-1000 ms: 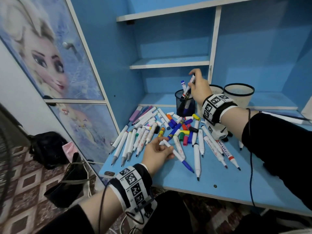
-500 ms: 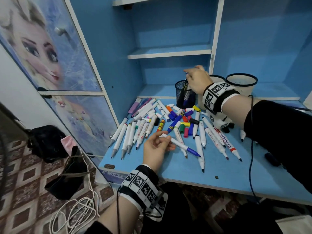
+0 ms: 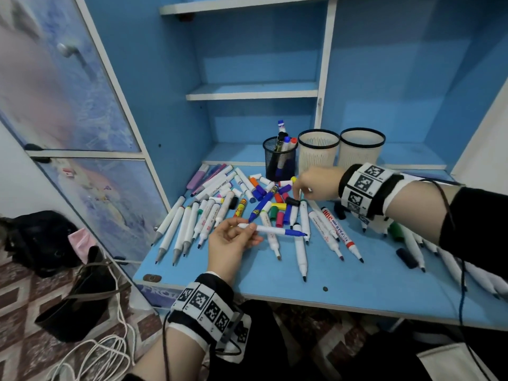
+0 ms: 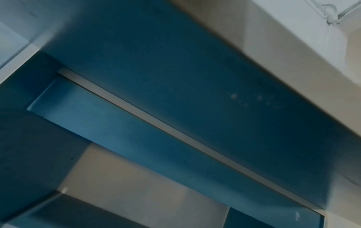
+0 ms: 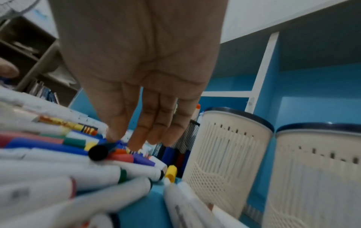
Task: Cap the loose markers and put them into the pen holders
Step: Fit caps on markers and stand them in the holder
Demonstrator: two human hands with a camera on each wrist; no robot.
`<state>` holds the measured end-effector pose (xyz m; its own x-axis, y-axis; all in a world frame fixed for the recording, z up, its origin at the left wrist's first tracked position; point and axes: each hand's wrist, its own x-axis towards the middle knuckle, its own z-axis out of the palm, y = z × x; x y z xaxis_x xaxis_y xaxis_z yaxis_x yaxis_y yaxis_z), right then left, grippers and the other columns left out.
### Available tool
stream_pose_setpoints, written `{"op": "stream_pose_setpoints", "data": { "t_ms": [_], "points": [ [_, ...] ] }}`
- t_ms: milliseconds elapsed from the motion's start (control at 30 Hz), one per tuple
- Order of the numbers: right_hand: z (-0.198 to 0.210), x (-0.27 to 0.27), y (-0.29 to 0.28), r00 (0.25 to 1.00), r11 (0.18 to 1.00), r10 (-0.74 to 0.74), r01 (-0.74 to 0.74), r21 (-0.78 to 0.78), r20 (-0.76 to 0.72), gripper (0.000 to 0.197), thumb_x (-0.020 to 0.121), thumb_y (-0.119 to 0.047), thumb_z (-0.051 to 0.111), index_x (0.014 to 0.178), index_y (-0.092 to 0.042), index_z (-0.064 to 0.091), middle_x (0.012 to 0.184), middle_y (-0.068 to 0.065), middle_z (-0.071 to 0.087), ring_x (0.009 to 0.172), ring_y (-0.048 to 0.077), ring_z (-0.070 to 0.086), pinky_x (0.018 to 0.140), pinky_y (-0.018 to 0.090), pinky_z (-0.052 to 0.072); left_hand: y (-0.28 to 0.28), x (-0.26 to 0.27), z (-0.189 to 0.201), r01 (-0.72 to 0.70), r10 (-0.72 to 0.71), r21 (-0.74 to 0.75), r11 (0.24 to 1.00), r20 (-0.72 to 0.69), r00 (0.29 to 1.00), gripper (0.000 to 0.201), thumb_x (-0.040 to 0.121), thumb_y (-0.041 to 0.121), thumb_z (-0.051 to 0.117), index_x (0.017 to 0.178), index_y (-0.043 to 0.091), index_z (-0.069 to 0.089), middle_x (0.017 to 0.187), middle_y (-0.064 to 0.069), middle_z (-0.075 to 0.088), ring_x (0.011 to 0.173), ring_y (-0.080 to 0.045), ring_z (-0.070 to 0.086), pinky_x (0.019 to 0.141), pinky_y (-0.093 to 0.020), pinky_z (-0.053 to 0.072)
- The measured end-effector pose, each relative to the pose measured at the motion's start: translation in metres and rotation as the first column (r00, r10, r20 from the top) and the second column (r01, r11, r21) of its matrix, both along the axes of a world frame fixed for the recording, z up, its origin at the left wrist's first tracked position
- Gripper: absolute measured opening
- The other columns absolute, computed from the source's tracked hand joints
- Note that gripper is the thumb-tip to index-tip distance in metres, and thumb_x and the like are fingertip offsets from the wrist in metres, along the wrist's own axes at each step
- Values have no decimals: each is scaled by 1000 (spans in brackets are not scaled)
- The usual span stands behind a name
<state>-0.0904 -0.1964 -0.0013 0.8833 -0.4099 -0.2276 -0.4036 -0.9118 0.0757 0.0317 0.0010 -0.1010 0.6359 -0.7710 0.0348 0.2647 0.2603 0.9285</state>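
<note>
Many uncapped white markers (image 3: 189,224) and loose coloured caps (image 3: 277,207) lie scattered on the blue desk (image 3: 357,281). My left hand (image 3: 233,243) pinches a white marker with a blue collar (image 3: 272,230) by its tail, tip pointing right, a little above the desk. My right hand (image 3: 316,184) reaches down with straight fingers (image 5: 152,128) onto the cap pile, fingertips at a black cap (image 3: 292,201) (image 5: 98,152), holding nothing. A black mesh holder (image 3: 279,160) holds several capped markers. Two cream holders (image 3: 319,152) (image 3: 361,149) stand to its right. The left wrist view shows only blue shelving.
Shelf boards (image 3: 253,90) and a white upright (image 3: 325,64) rise behind the holders. More markers (image 3: 412,246) lie under my right forearm. Left of the desk are a cabinet door (image 3: 68,78), black bags (image 3: 77,295) and white cord (image 3: 110,350) on the floor.
My right hand left a marker in the black mesh holder and came down to the cap pile. My left hand lifted the blue-collared marker off the desk.
</note>
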Motion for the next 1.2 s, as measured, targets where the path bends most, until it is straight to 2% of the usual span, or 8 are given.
{"op": "stream_pose_setpoints", "data": {
  "t_ms": [100,200,433,567,700,933,1100,1200],
  "points": [
    [-4,-1,-4,999,999,3,0,51,-50,35,94,-6,49,126,-17,56,117,4,64,94,16,54,82,21,39,0,-1,1,-2,2,-1,1000,5,1000,12,83,-6,61,93,-1,57,65,-13,69,56,-19,68,58,-23,57],
    [-1,-3,-8,997,996,17,-11,86,-76,42,92,-7,53,132,-20,53,130,-1,59,116,18,54,96,25,39,1,-3,2,-4,4,-1,1000,11,1000,12,83,-7,61,93,-1,57,65,-14,69,56,-20,68,59,-23,58],
    [12,-38,-34,987,985,-163,162,66,4,29,90,-8,51,114,-18,64,106,4,65,83,12,52,70,19,39,2,-3,3,3,-3,8,1000,20,1000,15,82,-9,61,94,-2,57,65,-14,69,56,-20,68,57,-22,57],
    [5,-76,-48,949,948,-295,306,91,-111,19,85,-21,66,103,-24,70,97,-4,67,87,12,59,80,24,46,2,-3,3,22,-22,10,1000,42,999,15,81,-10,61,91,2,59,64,-11,70,56,-18,68,58,-21,57],
    [-6,-95,-49,936,929,-332,346,134,-114,35,84,-13,64,115,-29,64,108,-13,67,95,5,59,93,25,46,1,-2,2,22,-22,11,1000,51,998,15,81,-10,61,91,2,59,64,-10,70,56,-17,68,58,-20,57],
    [0,-100,-63,913,910,-403,392,136,61,37,87,0,53,117,-20,64,102,-2,67,88,12,55,80,22,41,1,-3,2,25,-26,19,1000,60,998,17,81,-12,60,89,4,59,65,-9,70,56,-17,68,57,-19,57],
    [-3,-99,-71,901,897,-434,431,98,7,51,87,6,49,132,-19,54,130,-1,59,109,15,54,93,22,38,1,-3,2,26,-28,29,999,66,997,17,81,-11,60,90,3,59,66,-10,70,56,-17,68,58,-20,57],
    [-7,-95,-71,924,915,-375,381,132,-72,55,87,8,49,133,-22,53,132,-4,58,122,16,52,99,24,38,1,-3,2,25,-27,34,999,66,997,17,81,-11,61,92,1,59,66,-11,70,56,-18,69,58,-20,57]
  ]
}}
